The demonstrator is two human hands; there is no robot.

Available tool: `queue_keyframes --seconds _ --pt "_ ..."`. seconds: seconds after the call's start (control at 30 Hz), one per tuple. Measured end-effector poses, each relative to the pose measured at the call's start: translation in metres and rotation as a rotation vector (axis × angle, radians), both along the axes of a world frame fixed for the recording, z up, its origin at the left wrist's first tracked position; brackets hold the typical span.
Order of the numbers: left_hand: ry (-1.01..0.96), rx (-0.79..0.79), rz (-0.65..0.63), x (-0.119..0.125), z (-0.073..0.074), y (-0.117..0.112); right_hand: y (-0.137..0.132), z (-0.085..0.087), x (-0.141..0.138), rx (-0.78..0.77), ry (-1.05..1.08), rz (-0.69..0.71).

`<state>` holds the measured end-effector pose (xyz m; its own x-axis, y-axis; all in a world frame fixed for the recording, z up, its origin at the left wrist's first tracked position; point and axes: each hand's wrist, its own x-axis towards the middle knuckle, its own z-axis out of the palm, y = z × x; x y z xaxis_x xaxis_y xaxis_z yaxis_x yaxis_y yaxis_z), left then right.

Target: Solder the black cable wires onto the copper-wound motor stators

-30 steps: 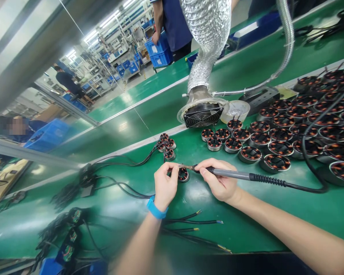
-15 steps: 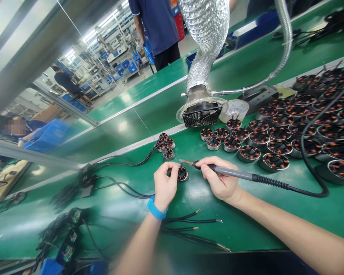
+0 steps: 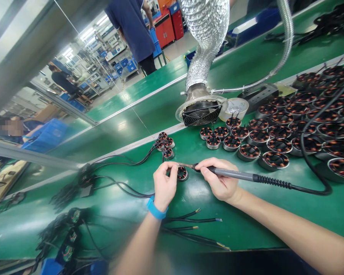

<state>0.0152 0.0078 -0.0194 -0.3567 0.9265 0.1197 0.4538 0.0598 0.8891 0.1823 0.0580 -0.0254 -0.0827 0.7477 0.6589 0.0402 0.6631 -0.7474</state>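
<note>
My right hand [image 3: 219, 177] grips a soldering iron [image 3: 235, 174] with a grey handle, its tip pointing left. That tip reaches the fingertips of my left hand [image 3: 164, 185], over a small round motor stator [image 3: 182, 173] with copper windings and a metal rim. Thumb and forefinger of my left hand are pinched together at the stator's edge on what looks like a thin wire, mostly hidden by the fingers. Black cables [image 3: 126, 187] run up to my left wrist. Several stators with cables [image 3: 168, 153] stand just beyond.
Many stators [image 3: 275, 161] fill the right side. Behind them are a fume fan [image 3: 202, 114] on a foil duct [image 3: 208, 42] and a translucent cup [image 3: 236, 109]. Stripped cable ends [image 3: 195, 220] lie near the front. The iron's cord [image 3: 312, 189] loops right. Co-workers [image 3: 134, 30] are beyond the bench.
The soldering iron has shifted slightly left, and its tip now meets my left fingertips above the stator. My left hand stays nearly still. A standing person in the background has moved left.
</note>
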Motion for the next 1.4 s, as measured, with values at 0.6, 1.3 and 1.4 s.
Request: queue_keyframes --seconds 0.6,1.3,1.4 --pt "0.020 0.026 0.020 -0.0001 -0.0040 -0.0010 -0.0010 -0.0076 -0.0009 -0.039 0.023 -0.056" --pt "0.025 0.019 0.029 0.0018 -0.0033 -0.0015 -0.0056 0.0017 0.0006 0.096 -0.039 0.015" --pt "0.020 0.013 0.032 0.0019 -0.0032 -0.0016 -0.0055 0.0004 0.0009 0.083 -0.037 0.017"
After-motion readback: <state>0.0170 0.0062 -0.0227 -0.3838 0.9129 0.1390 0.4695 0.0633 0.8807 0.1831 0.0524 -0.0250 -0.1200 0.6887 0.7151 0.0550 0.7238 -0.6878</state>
